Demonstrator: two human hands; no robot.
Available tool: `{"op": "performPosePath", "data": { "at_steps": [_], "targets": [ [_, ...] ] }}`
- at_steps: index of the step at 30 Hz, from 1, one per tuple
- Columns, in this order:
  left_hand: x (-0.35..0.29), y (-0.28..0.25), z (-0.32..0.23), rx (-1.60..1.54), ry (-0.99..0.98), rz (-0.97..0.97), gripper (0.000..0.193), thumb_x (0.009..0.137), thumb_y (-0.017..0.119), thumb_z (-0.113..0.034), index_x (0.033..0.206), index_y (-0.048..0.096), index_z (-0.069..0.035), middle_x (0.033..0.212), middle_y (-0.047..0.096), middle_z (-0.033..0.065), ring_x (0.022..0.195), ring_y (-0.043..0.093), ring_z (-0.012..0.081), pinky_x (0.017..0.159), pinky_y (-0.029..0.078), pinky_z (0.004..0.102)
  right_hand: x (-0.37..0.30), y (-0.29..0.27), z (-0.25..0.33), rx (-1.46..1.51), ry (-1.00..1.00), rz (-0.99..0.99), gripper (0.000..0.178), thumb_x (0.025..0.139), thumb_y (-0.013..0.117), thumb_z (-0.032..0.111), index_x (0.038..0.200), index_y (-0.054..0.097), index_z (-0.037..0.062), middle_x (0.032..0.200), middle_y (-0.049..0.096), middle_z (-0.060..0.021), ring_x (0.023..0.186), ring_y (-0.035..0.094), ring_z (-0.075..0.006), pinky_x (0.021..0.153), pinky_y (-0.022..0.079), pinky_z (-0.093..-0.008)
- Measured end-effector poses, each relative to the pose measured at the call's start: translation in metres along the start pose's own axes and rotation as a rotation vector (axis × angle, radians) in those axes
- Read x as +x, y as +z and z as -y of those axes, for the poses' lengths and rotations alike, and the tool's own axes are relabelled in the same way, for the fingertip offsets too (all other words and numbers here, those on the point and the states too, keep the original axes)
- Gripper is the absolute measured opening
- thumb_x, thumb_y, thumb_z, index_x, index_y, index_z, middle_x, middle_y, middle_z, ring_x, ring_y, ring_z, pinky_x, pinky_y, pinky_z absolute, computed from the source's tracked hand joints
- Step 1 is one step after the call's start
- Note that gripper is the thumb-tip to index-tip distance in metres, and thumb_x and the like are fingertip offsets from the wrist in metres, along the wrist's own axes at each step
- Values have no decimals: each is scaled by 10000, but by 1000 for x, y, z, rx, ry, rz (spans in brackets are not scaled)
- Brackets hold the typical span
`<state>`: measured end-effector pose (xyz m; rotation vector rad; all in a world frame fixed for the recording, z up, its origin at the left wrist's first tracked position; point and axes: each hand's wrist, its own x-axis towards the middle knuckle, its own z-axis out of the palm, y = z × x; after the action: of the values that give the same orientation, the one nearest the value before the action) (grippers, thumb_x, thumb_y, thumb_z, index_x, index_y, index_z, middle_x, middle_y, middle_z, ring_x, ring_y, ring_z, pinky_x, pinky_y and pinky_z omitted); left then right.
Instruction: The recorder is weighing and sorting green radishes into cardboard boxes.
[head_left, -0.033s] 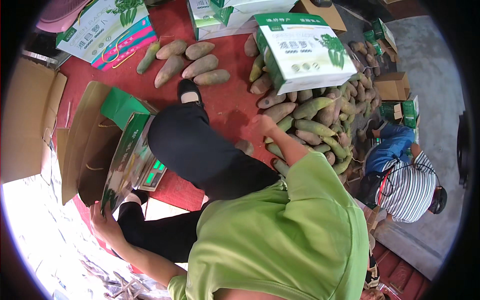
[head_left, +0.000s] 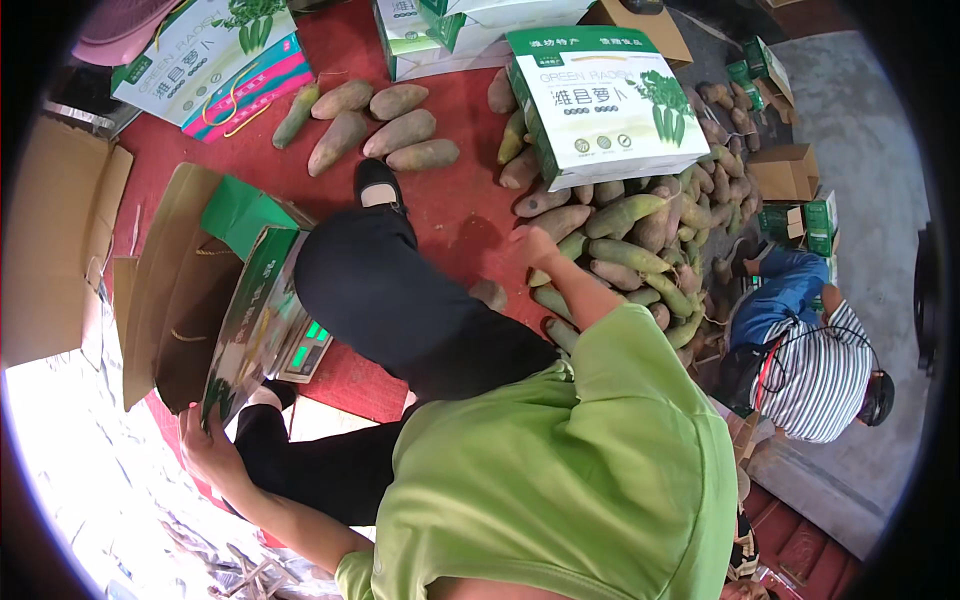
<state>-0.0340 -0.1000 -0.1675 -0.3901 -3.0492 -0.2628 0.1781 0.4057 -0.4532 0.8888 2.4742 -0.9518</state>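
My left hand [head_left: 207, 450] grips the near edge of an open green-and-white carton [head_left: 250, 300], with its fingers closed on the cardboard. This carton stands tilted beside my legs on a small scale [head_left: 305, 355] with lit green displays. At the left edge of the radish pile is my right hand [head_left: 530, 245], just above a green radish [head_left: 560, 258]. Its fingers are small and partly hidden, so whether they hold anything is unclear. The pile of green and brownish radishes [head_left: 630, 255] spreads to the right. Several separate radishes [head_left: 400, 132] lie beyond my foot on the red mat [head_left: 455, 200].
A printed white-and-green box [head_left: 610, 105] sits on the pile's far side. More cartons [head_left: 480, 45] stand at the back, and a flat printed bag [head_left: 215, 65] lies far left. A brown carton [head_left: 60, 230] is at left. A co-worker in a striped shirt [head_left: 815, 380] bends over at right.
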Motion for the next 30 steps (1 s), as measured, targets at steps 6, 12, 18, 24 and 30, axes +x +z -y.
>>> {"op": "performPosePath", "data": {
  "at_steps": [6, 12, 18, 24, 30],
  "targets": [
    [-5, 1, 14, -45, 16, -21, 190, 844, 633, -107, 973, 616, 30, 908, 622, 141, 816, 612, 339, 679, 465, 401, -10, -26, -49, -290, 311, -223, 250, 753, 656, 269, 970, 694, 152, 949, 677, -159, 927, 648, -312, 804, 512, -431],
    [-7, -4, 14, -122, 16, -28, 187, 848, 624, -68, 986, 606, 57, 908, 615, 176, 817, 603, 356, 716, 466, 416, -9, -96, -129, 87, 616, -793, 287, 758, 682, 221, 1003, 662, 72, 907, 667, -131, 879, 645, -275, 750, 503, -398],
    [-5, -1, 13, -63, -15, -22, 183, 847, 618, -49, 989, 599, 65, 923, 619, 182, 826, 601, 369, 729, 467, 410, -1, -136, -178, 942, 802, -897, 470, 764, 769, 314, 1129, 554, 112, 1084, 521, -85, 943, 482, -268, 718, 442, -478],
    [-2, -5, 4, -63, -64, -48, 155, 805, 642, -61, 943, 620, 7, 875, 618, 153, 839, 601, 344, 715, 460, 396, 7, -136, -171, 1057, 1002, -707, 355, 759, 771, 388, 947, 584, 152, 882, 489, -19, 795, 442, -201, 675, 411, -410],
    [0, -10, -11, -24, -101, -101, 86, 777, 658, -85, 851, 649, -43, 812, 601, 109, 790, 601, 316, 690, 459, 385, 11, -124, -182, 1144, 915, -786, 333, 753, 800, 243, 919, 621, 16, 854, 604, -88, 661, 534, -254, 515, 434, -420]
  ]
}}
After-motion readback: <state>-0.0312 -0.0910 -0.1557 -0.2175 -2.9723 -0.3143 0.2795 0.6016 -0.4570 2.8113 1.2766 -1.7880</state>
